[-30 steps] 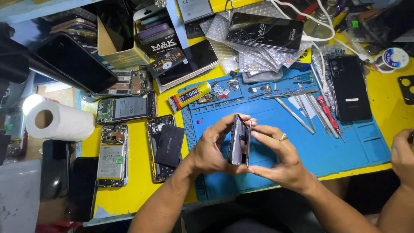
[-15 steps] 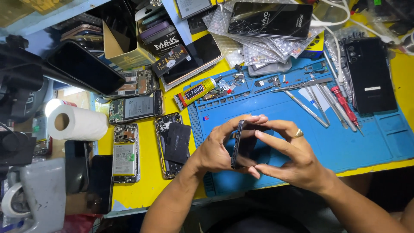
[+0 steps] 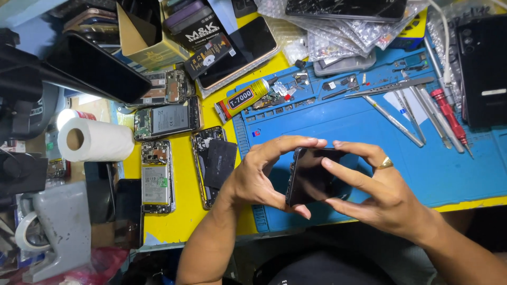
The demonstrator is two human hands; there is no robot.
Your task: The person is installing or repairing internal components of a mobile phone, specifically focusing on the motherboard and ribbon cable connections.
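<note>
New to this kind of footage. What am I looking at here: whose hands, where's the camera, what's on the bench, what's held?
There is no machine here: a person works with bare hands, and the one camera sits on their head, looking down at the bench.

Both hands, the left hand and the right hand, which wears a ring, hold a dark phone between their fingertips, above a blue work mat.

The mat lies on a yellow table. On the mat are metal tweezers, a red-handled screwdriver and small parts. Left of the mat are a glue tube, several opened phones showing their insides, and a paper roll. Boxes and bubble wrap fill the far edge.
</note>
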